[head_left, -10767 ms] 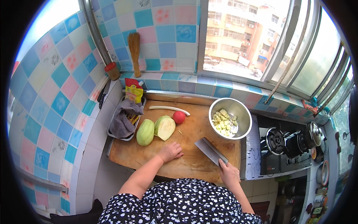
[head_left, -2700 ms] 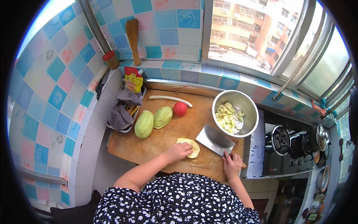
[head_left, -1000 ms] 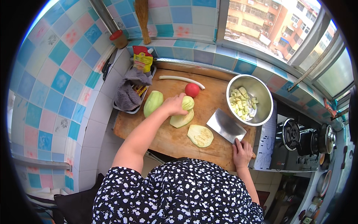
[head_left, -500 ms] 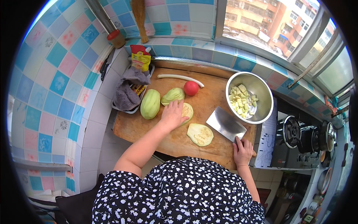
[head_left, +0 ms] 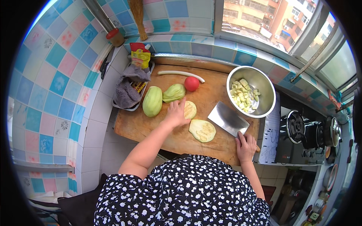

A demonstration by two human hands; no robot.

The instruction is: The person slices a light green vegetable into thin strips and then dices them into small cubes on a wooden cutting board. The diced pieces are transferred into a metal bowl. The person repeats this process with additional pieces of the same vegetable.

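My left hand [head_left: 175, 115] curls round a pale eggplant piece [head_left: 191, 110] on the wooden cutting board [head_left: 151, 133], thumb and fingers at its left side; part of the piece is hidden. A flat oval eggplant slice [head_left: 202, 130] lies just in front of it. With my right hand [head_left: 246, 146] I hold the cleaver [head_left: 227, 119] by its handle, its broad blade lying flat on the board. Left of the piece rest a peeled green eggplant [head_left: 152, 101] and a smaller peeled one [head_left: 174, 93]. Farther back are a tomato [head_left: 191, 83] and a white scallion stalk [head_left: 181, 73].
A steel bowl [head_left: 269, 98] with eggplant cubes [head_left: 244, 94] stands at the board's back right. At the left, a basket [head_left: 132, 108] holds a grey cloth [head_left: 126, 92] beside a red-and-yellow pouch [head_left: 140, 56]. A gas stove [head_left: 290, 150] is on the right, below the window.
My left hand has drawn back slightly to the left, uncovering more of the eggplant piece's cut face. The view has shifted a little; the cleaver stays flat under my right hand.
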